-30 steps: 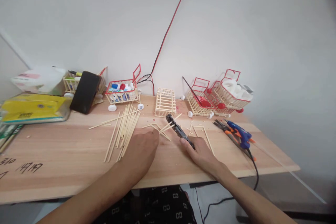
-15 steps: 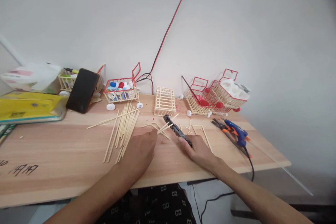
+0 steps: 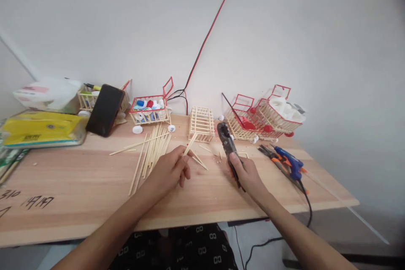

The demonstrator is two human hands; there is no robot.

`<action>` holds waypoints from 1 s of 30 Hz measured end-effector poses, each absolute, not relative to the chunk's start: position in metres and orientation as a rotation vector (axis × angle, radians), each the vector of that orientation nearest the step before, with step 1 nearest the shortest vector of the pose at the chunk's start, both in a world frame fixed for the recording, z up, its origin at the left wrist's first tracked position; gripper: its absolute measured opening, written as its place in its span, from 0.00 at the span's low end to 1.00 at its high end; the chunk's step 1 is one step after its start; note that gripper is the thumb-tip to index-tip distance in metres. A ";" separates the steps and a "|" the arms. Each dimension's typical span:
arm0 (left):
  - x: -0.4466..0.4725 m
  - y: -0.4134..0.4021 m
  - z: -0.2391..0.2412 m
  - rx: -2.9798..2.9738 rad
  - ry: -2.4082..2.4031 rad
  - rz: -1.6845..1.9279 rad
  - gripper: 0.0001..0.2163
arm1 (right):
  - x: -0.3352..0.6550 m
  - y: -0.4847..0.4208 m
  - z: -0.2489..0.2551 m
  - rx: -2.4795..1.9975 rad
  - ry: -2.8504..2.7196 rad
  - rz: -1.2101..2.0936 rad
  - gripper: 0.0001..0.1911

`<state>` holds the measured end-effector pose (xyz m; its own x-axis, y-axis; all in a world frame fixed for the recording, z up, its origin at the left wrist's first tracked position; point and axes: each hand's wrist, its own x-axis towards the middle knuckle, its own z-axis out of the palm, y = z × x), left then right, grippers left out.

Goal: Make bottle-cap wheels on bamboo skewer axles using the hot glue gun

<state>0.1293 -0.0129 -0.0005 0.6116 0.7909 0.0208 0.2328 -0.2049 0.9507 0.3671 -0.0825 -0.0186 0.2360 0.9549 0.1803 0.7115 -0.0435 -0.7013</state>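
Note:
My left hand point(image 3: 167, 171) is closed on a pair of short bamboo sticks point(image 3: 191, 142), whose ends point up and away from me. A loose pile of longer bamboo sticks point(image 3: 155, 145) lies just beyond and left of it. My right hand point(image 3: 249, 175) grips dark wire-stripper-like pliers point(image 3: 226, 138) by the handles, jaws raised and apart from the sticks. A small slatted basket point(image 3: 201, 120) made of sticks stands behind, between the two hands. Short cut pieces point(image 3: 219, 157) are scattered on the table near the pliers.
Miniature stick shopping carts with red trim stand along the wall: one full of bottle caps point(image 3: 150, 112), others at right point(image 3: 242, 122). A phone point(image 3: 105, 110) leans by a yellow packet point(image 3: 44, 128). Orange-handled pliers point(image 3: 278, 161) and a blue glue gun point(image 3: 289, 163) lie right, its cord over the edge.
The pliers have come away from the sticks and swung more upright in my right hand. My left hand has turned, and its sticks now point upward. The view has shifted slightly.

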 end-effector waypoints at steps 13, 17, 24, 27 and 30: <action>0.132 -0.003 -0.008 0.864 0.488 0.528 0.10 | 0.388 -0.088 -0.017 -1.725 -1.323 0.526 0.31; 0.134 -0.004 -0.008 0.830 0.526 0.555 0.09 | 0.396 -0.096 -0.016 -1.779 -1.310 0.515 0.32; 0.128 -0.001 -0.001 0.921 0.544 0.543 0.07 | 0.424 -0.120 0.007 -2.109 -1.336 0.244 0.31; 0.126 0.000 0.007 0.970 0.558 0.521 0.08 | 0.443 -0.131 0.009 -2.306 -1.296 0.208 0.31; 0.128 0.003 0.011 0.991 0.589 0.529 0.08 | 0.460 -0.141 0.003 -2.511 -1.239 0.128 0.32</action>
<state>0.1282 0.0034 0.0109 0.7262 0.6532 -0.2143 -0.1436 0.4490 0.8819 0.4595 -0.1407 0.0028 0.6163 0.7847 0.0673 0.7544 -0.5637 -0.3364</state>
